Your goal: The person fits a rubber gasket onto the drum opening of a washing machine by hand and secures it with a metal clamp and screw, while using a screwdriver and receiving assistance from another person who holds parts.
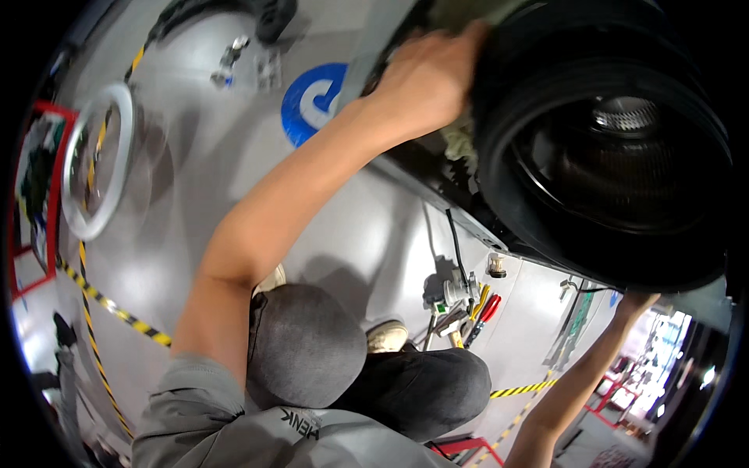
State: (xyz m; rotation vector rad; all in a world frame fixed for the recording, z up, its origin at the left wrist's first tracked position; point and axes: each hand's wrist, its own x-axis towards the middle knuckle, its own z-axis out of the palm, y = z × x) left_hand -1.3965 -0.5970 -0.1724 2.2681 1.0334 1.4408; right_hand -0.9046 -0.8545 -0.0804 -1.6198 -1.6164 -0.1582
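My left hand is at the upper left rim of a large black rubber ring, its fingers curled and partly hidden; what they grip is unclear. The ring sits on the dark front of a machine, with a perforated metal drum showing inside. Pale green crumpled material is just below that hand. My right hand reaches up to the ring's lower edge, its fingers mostly hidden behind it.
On the floor lie a white round door frame, a grey pump-like part, red-handled pliers, other tools and a small brass-coloured part. Red frames stand left. Yellow-black tape crosses the floor. My crouched knees are below.
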